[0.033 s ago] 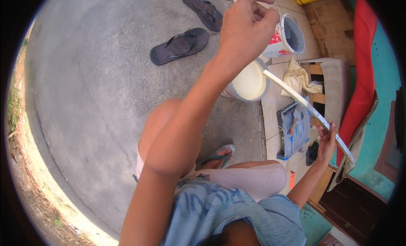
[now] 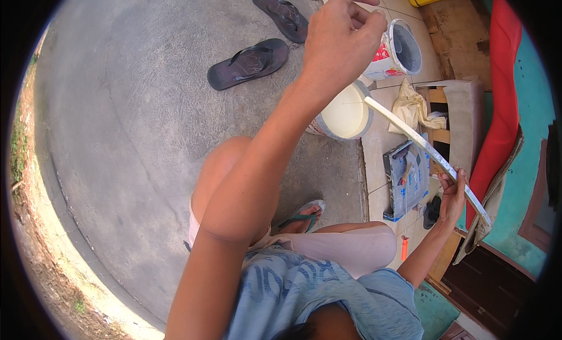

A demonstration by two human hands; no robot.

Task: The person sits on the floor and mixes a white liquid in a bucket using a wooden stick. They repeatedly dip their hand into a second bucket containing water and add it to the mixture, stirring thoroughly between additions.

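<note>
My left hand [image 2: 342,38] is raised at the top, its index finger stretched out and the thumb apart, with nothing visible in it. Below it stands a bucket of pale cream paint [image 2: 345,112], partly hidden by my forearm. My right hand [image 2: 452,199], at the right, grips a long, narrow stick [image 2: 430,150] near its lower end. The stick is whitish, with paint on it, and slants up and left. Its far end appears over the bucket's rim; whether it touches cannot be told.
A second, grey-lined bucket [image 2: 407,47] stands behind the paint. A blue-and-white flat box [image 2: 407,179], a cream cloth [image 2: 410,109] and an orange-handled tool [image 2: 404,247] lie on the tiles. Dark flip-flops [image 2: 249,64] rest on the concrete. A red rolled sheet [image 2: 497,88] leans by the teal wall.
</note>
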